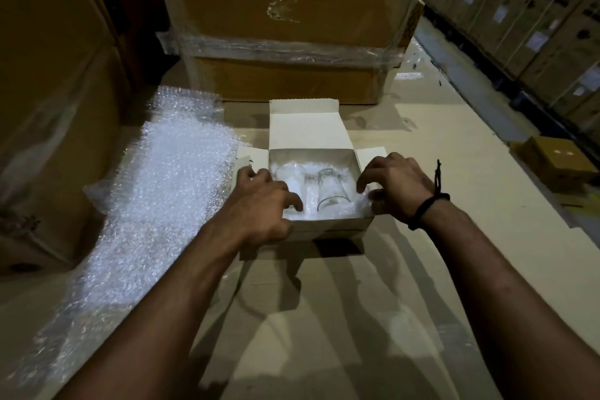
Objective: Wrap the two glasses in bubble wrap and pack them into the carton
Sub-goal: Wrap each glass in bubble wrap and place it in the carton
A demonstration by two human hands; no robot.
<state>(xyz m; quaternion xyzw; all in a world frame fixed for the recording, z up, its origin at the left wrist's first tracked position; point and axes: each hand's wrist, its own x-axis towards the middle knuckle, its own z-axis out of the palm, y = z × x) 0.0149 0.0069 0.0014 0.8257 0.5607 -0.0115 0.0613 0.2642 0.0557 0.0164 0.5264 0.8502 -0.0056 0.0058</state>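
A small white carton [328, 226] lies open in the middle, its lid flap [303, 127] standing up at the back. Two clear glasses lie inside on white wrap: the left glass [290, 174] and the right glass [332, 190], side by side. My left hand [263, 201] rests over the carton's left edge, fingers curled into the near left corner, partly hiding the left glass. My right hand [394, 185] hovers at the right edge, fingers spread and touching the wrap at that corner. A long sheet of bubble wrap [156, 204] lies to the left.
Everything sits on flat cardboard sheets [324, 318]. A large film-wrapped brown box [289, 26] stands just behind the carton. Tall brown boxes [48, 107] wall off the left. A small brown box [555, 162] sits at the right, with stacked boxes [535, 16] along an aisle beyond.
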